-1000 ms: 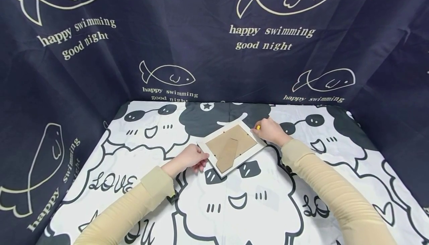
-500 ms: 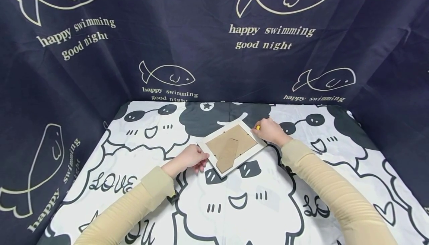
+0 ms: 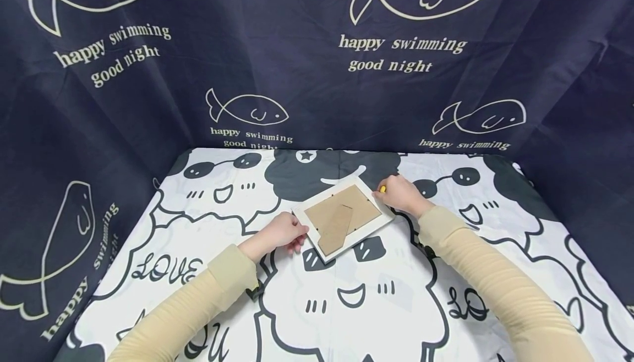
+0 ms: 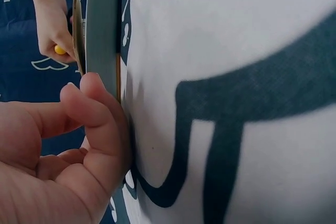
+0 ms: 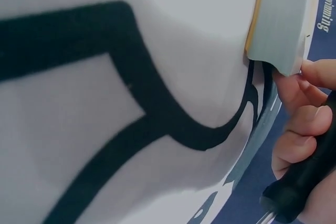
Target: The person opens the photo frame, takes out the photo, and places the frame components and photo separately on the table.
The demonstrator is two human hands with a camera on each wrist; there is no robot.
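Note:
A white picture frame (image 3: 370,226) lies face down at a slant on the cloth. On its brown backing board (image 3: 321,212) is a folded easel leg (image 3: 338,227), and small dark tabs dot the board's edge. My left hand (image 3: 282,231) grips the frame's left side; in the left wrist view thumb and finger meet at the pale frame edge (image 4: 102,30). With thumb and forefinger, my right hand (image 3: 403,194) pinches the far right corner. Its other fingers curl round a black-handled screwdriver (image 5: 307,179), whose yellow end (image 3: 383,188) pokes out above.
A white cloth (image 3: 356,323) with black sheep drawings covers the table. Dark blue curtains (image 3: 317,76) printed with fish and words hang behind and at both sides. A small dark item (image 3: 255,290) shows under the left cuff.
The picture frame has shifted very slightly, and my right forearm has moved a little to the right. Both hands keep their hold.

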